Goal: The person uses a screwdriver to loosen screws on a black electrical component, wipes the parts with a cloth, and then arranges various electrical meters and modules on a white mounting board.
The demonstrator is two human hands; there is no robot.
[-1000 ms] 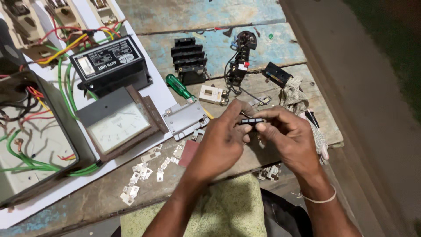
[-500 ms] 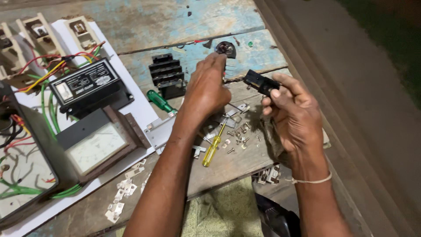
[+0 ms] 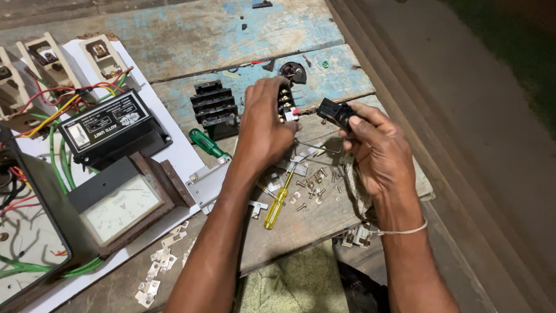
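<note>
My left hand [image 3: 267, 124] is closed around a black terminal strip [image 3: 285, 103] standing on the wooden bench [image 3: 174, 35]. My right hand [image 3: 379, 152] pinches a small black block [image 3: 332, 112] just beside it, near the bench's right edge, with bare floor beyond. Two screwdrivers lie below, one green [image 3: 207, 144], one yellow [image 3: 278, 200], among loose screws [image 3: 315, 186]. Open planks lie ahead.
</note>
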